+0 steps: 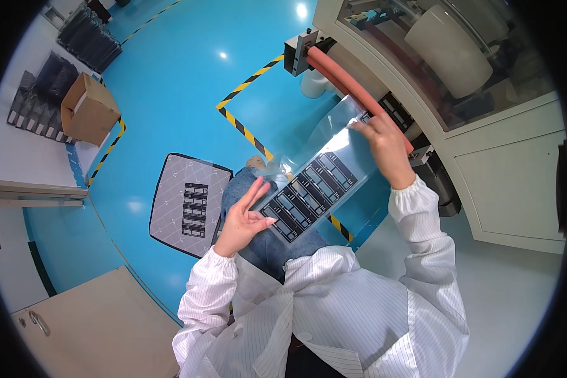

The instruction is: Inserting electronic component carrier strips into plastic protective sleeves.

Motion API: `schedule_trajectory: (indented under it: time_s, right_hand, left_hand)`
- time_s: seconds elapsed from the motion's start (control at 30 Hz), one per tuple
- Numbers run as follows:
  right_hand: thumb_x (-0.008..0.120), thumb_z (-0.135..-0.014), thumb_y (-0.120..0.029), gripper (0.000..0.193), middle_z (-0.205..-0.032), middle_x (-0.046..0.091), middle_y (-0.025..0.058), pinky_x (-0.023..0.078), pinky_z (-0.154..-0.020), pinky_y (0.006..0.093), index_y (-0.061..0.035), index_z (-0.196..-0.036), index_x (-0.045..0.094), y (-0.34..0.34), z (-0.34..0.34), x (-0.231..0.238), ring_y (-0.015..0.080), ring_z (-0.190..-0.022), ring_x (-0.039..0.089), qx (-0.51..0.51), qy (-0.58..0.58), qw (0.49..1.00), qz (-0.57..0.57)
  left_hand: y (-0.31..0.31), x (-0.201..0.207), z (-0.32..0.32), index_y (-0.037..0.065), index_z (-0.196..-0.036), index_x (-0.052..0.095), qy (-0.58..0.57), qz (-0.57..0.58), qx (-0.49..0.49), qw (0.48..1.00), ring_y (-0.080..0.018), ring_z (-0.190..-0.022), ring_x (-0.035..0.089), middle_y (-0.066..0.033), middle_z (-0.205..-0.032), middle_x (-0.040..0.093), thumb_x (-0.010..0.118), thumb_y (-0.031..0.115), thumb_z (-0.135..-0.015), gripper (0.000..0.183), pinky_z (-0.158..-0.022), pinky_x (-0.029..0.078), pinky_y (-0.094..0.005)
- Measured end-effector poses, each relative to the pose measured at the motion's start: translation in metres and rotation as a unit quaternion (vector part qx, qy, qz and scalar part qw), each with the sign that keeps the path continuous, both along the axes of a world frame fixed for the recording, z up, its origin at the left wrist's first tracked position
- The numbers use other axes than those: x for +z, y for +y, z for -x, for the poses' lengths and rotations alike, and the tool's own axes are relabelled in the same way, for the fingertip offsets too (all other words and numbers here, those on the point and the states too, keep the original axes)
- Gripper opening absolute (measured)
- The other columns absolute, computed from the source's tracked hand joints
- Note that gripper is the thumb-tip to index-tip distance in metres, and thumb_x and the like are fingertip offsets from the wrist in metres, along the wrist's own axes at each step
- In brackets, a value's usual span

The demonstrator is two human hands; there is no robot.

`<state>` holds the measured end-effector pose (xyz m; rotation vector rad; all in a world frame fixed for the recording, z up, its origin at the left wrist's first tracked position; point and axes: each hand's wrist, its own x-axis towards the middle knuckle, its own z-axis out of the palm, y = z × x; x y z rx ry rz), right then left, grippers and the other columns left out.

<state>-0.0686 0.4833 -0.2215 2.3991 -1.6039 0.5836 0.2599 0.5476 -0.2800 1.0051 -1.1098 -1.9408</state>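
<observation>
A clear plastic film sheet [310, 194] with a row of black printed panels slants across in front of me, above my lap. My left hand [240, 222] holds its lower left end, thumb on top and fingers stretched along the edge. Higher up, my right hand [387, 150] pinches the sheet's far right end, right beside a pair of salmon-coloured rollers [349, 85] on the machine. The upper edge of the film curls and reflects light. Whether the film's far end touches the rollers I cannot tell.
The cream machine [504, 183] with a window over a large white roll [450, 50] fills the right side. Left of my knee lies a grey dark-edged board [170, 201] bearing a similar black printed strip. A cardboard box [94, 110] stands farther left. Yellow-black tape [246, 129] marks the blue floor.
</observation>
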Motion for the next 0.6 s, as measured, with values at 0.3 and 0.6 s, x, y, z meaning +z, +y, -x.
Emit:
schedule_trajectory:
  time_s: [0.3, 0.6]
  right_hand:
    - [0.062, -0.084, -0.004, 0.018, -0.076, 0.063, 0.0108, 0.048, -0.062, 0.0288, 0.0011, -0.101, 0.066, 0.023, -0.002, 0.007, 0.0183, -0.064, 0.057, -0.147, -0.206, 0.967, -0.034]
    - [0.056, -0.091, -0.01, 0.023, -0.077, 0.063, 0.0091, 0.047, -0.061, 0.0253, -0.0018, -0.111, 0.063, 0.042, -0.022, -0.021, 0.0111, -0.063, 0.056, -0.145, -0.371, 0.909, -0.121]
  left_hand:
    - [-0.026, 0.008, -0.011, 0.002, -0.143, 0.028, 0.044, -0.039, -0.182, 0.981, -0.0076, -0.095, 0.058, -0.0103, -0.12, 0.058, 0.062, -0.003, -0.084, 0.069, -0.082, 0.049, -0.0212]
    - [-0.049, 0.007, 0.035, -0.002, -0.104, 0.058, -0.159, 0.082, -0.178, 0.968, -0.0027, -0.074, 0.053, 0.0035, -0.085, 0.059, 0.057, 0.018, -0.093, 0.022, -0.067, 0.043, -0.0191]
